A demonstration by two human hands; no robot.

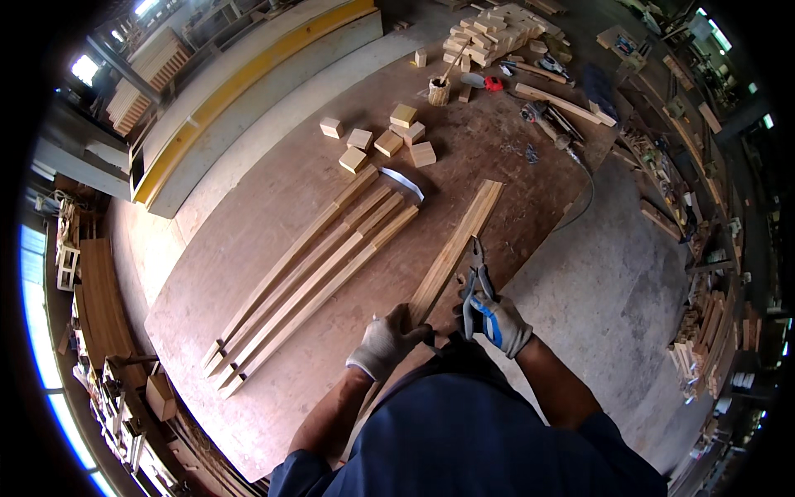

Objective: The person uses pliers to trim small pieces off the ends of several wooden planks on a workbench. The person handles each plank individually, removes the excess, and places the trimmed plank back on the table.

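Observation:
My left hand [383, 340], in a grey work glove, is closed around the near part of a long wooden bar [455, 253] that slants away over the table. In my right hand [494, 321], gloved in grey with a blue patch, is a pair of pliers [478, 263]. Its jaws point away from me, beside or touching the bar's right edge; I cannot tell which. Several long wooden legs [306, 269] lie side by side to the left, notched at their near ends. A curved pale strip [403, 183] rests at their far ends.
The brown tabletop [273, 199] carries several loose wood blocks [389, 142] and a large block pile [501, 33]. A brush stands in a pot [439, 91]. At the far right lie a power tool [538, 116] with a trailing cord, and a hammer [540, 71]. Concrete floor [596, 265] borders the table's right edge.

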